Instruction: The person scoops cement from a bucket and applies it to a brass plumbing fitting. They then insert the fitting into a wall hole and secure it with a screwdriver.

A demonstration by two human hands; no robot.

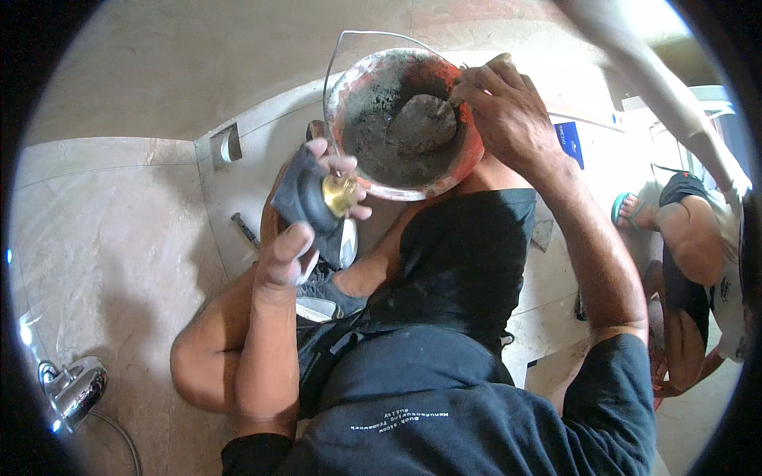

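Plain beige wall (230, 67) seen at 11 o'clock of the view. Dark shirt (468, 397) and dark shorts (468, 246) worn by the seated person, body set at 6 o'clock, legs folded. At 3 o'clock, well apart, a second person (690, 242) is partly seen; a teal sandal (617, 209) is worn. Red bucket (468, 155), smeared whitish, placed at 12 o'clock, mouth turned to the viewer; its wire handle (329, 71) is swung out toward 10 o'clock of the rim. Wet grey mix (369, 147) is held inside, with a rounded grey lump (423, 124) set right of the bucket's centre. Right hand (508, 107) is placed at the bucket's 2 o'clock edge, fingers bent over the rim; whether the rim is gripped cannot be told. Left hand (287, 252) is found at the bucket's 8 o'clock; a dark flared piece (305, 190) is grasped between thumb and fingers, some blur noted. Chrome fixture (79, 389) seen at 8 o'clock of the view. Blue printed packet (569, 145) lies at 2 o'clock, square recess (228, 145) at 10, dark-handled tool (247, 231) at 9. Brass-coloured centre (341, 194) of the grasped piece is faced toward 3 o'clock.
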